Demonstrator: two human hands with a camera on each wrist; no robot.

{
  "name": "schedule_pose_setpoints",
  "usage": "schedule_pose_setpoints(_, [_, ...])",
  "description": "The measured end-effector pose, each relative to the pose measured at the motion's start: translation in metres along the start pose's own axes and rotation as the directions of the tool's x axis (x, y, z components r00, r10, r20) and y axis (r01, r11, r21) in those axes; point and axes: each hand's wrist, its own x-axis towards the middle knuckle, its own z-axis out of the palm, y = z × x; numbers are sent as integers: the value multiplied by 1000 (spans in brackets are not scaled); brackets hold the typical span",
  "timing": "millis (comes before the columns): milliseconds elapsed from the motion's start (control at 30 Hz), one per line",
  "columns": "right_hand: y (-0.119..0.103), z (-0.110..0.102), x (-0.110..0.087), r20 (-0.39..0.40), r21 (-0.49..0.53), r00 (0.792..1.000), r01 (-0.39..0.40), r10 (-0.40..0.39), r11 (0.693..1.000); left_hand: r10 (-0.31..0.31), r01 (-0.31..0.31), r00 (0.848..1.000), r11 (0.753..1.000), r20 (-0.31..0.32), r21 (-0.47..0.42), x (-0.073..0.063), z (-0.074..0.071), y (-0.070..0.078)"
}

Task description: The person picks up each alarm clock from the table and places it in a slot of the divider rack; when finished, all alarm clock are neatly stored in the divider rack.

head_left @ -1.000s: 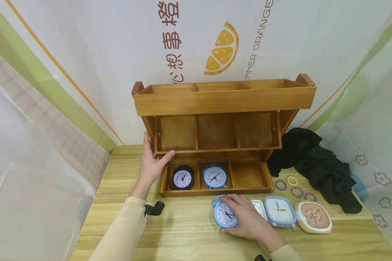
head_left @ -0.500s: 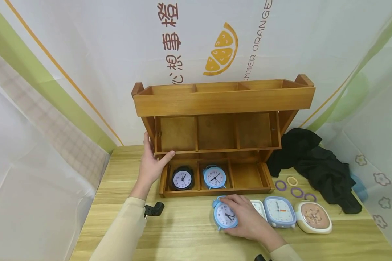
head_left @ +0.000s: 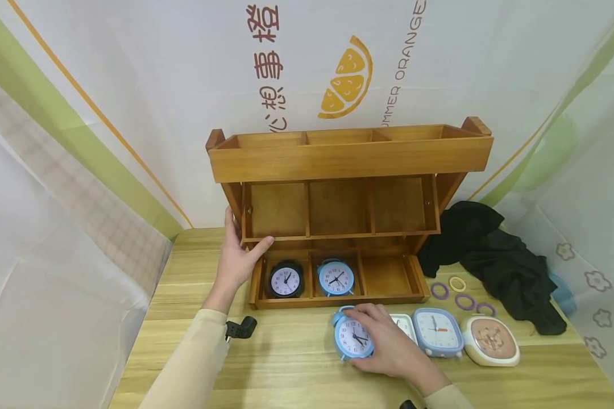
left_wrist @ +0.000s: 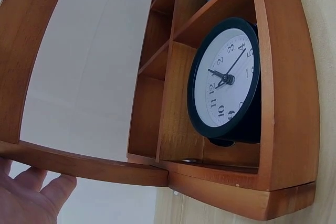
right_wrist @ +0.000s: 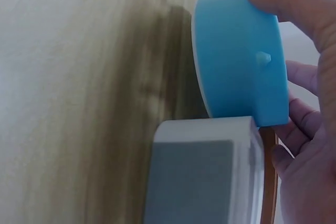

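Observation:
A tiered wooden rack (head_left: 348, 162) stands on the table. My left hand (head_left: 235, 258) grips its left side, thumb across the front edge and fingers along the outside; fingertips (left_wrist: 60, 184) show beyond the side panel in the left wrist view. My right hand (head_left: 389, 343) holds a round blue alarm clock (head_left: 345, 338), face up, just in front of the rack. The right wrist view has this clock's blue casing (right_wrist: 231, 56) between thumb and fingers. In the bottom tier, a black alarm clock (head_left: 285, 282) occupies the left compartment and another blue alarm clock (head_left: 336, 278) the middle one.
Right of the held clock lie a white clock (head_left: 404, 325), partly behind my hand, a rounded-square blue clock (head_left: 440, 335) and a cream-and-pink clock (head_left: 493, 338). Behind them are several coloured rings (head_left: 465, 301) and black cloth (head_left: 506, 255). A printed curtain (head_left: 184, 113) hangs behind.

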Motion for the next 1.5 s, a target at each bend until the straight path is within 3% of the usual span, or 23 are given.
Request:
schedule_pose_setpoints(133, [-4, -4, 1, 24, 26, 1000, -17, 16, 1000, 32, -32, 999, 999, -14, 22, 1, 1, -6])
schedule_pose_setpoints(233, [-7, -6, 1, 36, 40, 999, -23, 22, 999, 58, -57, 998, 998, -35, 40, 8, 2, -25])
schedule_pose_setpoints(633, [-14, -12, 2, 33, 40, 999, -22, 21, 999, 35, -35, 999, 999, -25, 22, 9, 3, -24])
schedule_pose_setpoints(967, [-12, -28, 11, -28, 23, 1000, 14, -13, 1000, -11, 11, 1000, 1000, -10, -19, 6, 1, -10])
schedule_pose_setpoints(1300, [10, -51, 29, -142, 11, 990, -16, 18, 1000, 26, -26, 999, 1000, -29, 5, 8, 2, -22])
schedule_pose_setpoints(1500, [26, -64, 38, -153, 7, 986, -63, 63, 998, -5, 5, 1000, 1000, -21, -11, 12, 3, -24])
